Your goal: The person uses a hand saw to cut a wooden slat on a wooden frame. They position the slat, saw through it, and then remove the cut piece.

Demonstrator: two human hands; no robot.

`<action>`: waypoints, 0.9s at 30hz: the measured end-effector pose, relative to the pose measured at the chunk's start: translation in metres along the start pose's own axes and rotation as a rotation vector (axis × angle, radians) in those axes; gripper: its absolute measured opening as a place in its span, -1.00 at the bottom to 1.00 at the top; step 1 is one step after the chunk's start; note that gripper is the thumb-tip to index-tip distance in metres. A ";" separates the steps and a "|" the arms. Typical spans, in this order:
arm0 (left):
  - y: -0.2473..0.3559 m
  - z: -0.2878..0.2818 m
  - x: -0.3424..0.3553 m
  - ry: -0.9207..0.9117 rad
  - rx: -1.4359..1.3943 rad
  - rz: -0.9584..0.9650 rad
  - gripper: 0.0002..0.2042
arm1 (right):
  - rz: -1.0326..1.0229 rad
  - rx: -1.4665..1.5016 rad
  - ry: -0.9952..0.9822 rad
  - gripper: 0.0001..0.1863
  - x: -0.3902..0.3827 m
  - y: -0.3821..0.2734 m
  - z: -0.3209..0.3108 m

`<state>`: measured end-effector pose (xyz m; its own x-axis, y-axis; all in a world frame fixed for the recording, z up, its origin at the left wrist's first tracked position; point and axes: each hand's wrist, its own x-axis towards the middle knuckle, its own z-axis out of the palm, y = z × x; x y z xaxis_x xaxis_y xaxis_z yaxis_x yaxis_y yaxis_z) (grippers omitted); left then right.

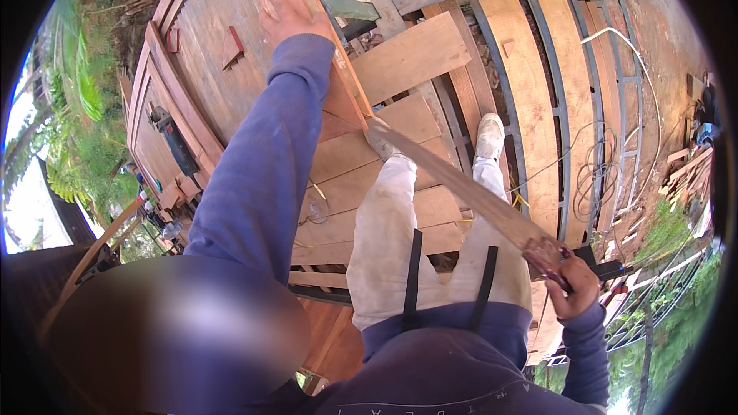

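My right hand point(574, 286) is wrapped around the dark reddish handle of a hand saw point(469, 188). The long brown blade slants up and left, its far end beside the lower end of a reddish plank point(346, 84). At the top, my left hand point(290, 21) lies on this plank, fingers stretched along the wood; its colour blends with the board, so the fingertips are hard to make out. The plank rests along the right side of a wooden workbench top point(207, 0). Whether the saw teeth touch the wood, I cannot tell.
On the bench lie a small red-edged square tool point(233, 48) and a dark power tool point(175, 142). Loose boards point(411, 58) and long planks on a metal frame point(523, 69) surround my feet. Cable coils point(600, 173) lie at the right, near a wood scrap pile point(688, 184).
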<state>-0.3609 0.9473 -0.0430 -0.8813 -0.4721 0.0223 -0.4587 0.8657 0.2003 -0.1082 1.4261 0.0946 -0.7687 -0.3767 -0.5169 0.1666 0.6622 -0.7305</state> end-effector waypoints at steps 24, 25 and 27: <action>-0.028 -0.002 0.011 -0.096 -0.024 -0.013 -0.01 | 0.120 0.186 0.085 -0.81 -0.038 0.024 0.019; -0.029 -0.002 0.010 -0.092 0.001 0.010 0.00 | 0.079 0.194 0.085 -0.80 -0.039 0.014 0.020; -0.024 -0.012 0.016 -0.277 -0.036 -0.026 0.01 | -0.001 0.210 0.088 -0.80 -0.033 -0.004 0.024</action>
<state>-0.3624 0.9166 -0.0354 -0.8693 -0.4260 -0.2508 -0.4812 0.8453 0.2322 -0.0685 1.4206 0.1042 -0.8180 -0.3134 -0.4824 0.2841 0.5090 -0.8125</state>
